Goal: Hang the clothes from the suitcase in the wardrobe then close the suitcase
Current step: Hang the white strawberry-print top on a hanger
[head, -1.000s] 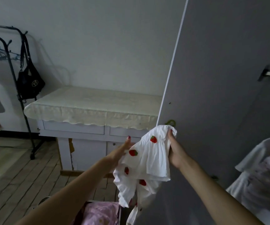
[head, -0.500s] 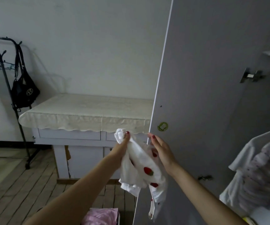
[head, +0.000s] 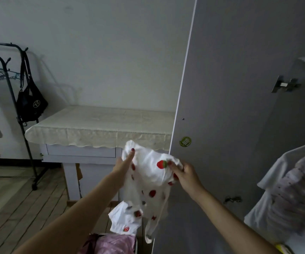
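Note:
A white garment with red strawberry prints [head: 148,173] hangs between both hands in front of the open wardrobe door [head: 230,107]. My left hand [head: 125,161] pinches its upper left corner. My right hand [head: 184,174] grips its upper right part, close to the door's edge. The cloth droops down towards the suitcase, of which only pink clothing [head: 114,243] at the bottom edge shows. White and patterned clothes [head: 287,191] hang inside the wardrobe at the right.
A white desk with a cream cloth [head: 100,129] stands against the wall behind the garment. A black clothes rack [head: 22,114] with a black bag [head: 31,103] stands at the left. The floor is wooden boards.
The garment has been spread wider between the hands and hangs longer. The hands moved apart, and the view shifted slightly.

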